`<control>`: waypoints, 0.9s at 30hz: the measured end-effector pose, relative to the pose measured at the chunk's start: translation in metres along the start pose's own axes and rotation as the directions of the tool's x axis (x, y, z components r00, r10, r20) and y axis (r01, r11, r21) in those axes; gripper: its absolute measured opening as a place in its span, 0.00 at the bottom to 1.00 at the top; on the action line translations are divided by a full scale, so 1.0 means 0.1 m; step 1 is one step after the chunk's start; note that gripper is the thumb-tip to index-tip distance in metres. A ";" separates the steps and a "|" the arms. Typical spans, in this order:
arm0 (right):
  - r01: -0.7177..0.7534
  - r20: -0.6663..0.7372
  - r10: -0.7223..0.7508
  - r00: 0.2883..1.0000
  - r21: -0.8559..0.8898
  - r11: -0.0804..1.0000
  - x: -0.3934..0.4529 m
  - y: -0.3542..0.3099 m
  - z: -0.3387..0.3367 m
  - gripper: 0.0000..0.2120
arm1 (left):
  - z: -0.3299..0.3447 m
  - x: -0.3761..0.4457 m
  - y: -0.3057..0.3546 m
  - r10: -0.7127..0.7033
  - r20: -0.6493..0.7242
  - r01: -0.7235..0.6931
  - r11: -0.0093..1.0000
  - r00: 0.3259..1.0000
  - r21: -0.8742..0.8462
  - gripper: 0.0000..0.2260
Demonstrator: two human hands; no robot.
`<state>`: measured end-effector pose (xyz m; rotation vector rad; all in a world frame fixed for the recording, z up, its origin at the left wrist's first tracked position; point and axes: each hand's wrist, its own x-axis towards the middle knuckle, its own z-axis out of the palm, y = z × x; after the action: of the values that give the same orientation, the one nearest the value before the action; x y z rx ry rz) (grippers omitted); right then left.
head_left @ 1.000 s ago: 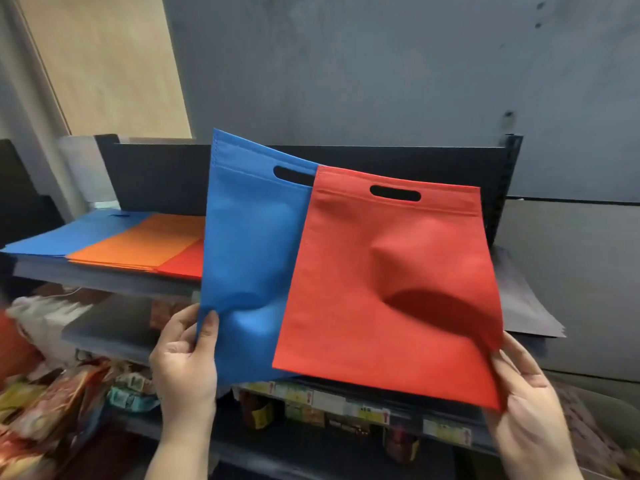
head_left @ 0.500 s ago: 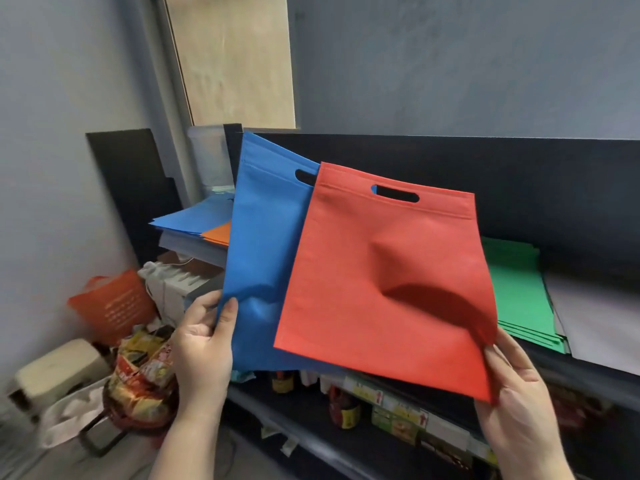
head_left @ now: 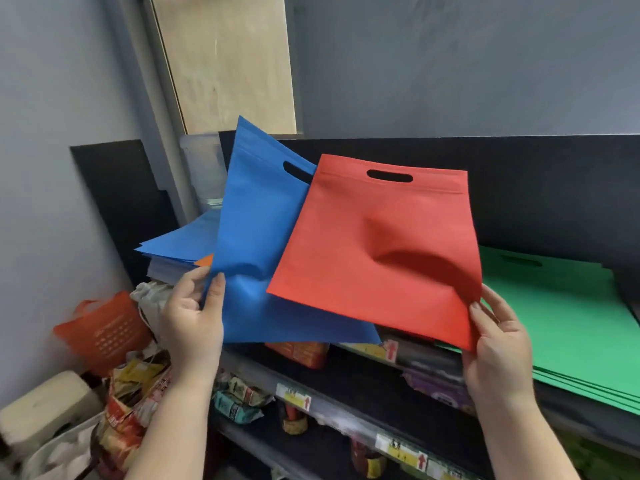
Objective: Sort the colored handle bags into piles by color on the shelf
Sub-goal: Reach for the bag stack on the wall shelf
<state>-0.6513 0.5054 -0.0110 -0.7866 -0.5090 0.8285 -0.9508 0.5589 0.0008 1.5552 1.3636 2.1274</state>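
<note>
I hold two flat handle bags up in front of the shelf. My left hand (head_left: 192,315) pinches the lower left corner of a blue bag (head_left: 256,244). My right hand (head_left: 498,344) pinches the lower right corner of a red bag (head_left: 374,258), which overlaps the blue one. Behind them on the shelf lie a blue pile (head_left: 183,245) at the left, a sliver of an orange pile (head_left: 205,260) beside it, and a green pile (head_left: 568,323) at the right. The held bags hide the shelf's middle.
A black back panel (head_left: 540,188) runs behind the shelf. Lower shelves (head_left: 346,415) hold packaged goods and price tags. At the lower left stand an orange bag (head_left: 104,332), snack packets (head_left: 131,410) and a beige box (head_left: 41,407). A grey wall (head_left: 52,168) closes the left side.
The view has swung left and down, bringing the green pile and floor clutter into sight. Both hands keep the same hold on their bags, and the blue bag has tilted further left.
</note>
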 end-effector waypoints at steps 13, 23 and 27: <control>0.020 -0.125 -0.107 0.986 -0.549 0.836 0.67 0.32 0.12 0.14 | 0.38 0.80 -0.63 0.012 0.007 -0.012 0.995 1.000 -0.095 0.06; -0.050 0.029 -0.181 0.983 -0.907 -0.418 0.59 0.53 0.49 0.18 | 0.39 1.44 -1.24 -0.002 0.099 0.023 0.977 0.995 -0.211 0.04; 0.203 0.248 -0.169 0.954 -0.948 -0.246 0.61 0.78 1.02 0.17 | 0.28 1.83 -1.52 -0.029 0.068 0.047 0.958 0.997 -0.284 0.01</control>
<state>-0.7192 0.6299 -0.0027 -2.1946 -1.3789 -0.1767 -1.0619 0.7707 0.0100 1.4542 1.0039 2.1203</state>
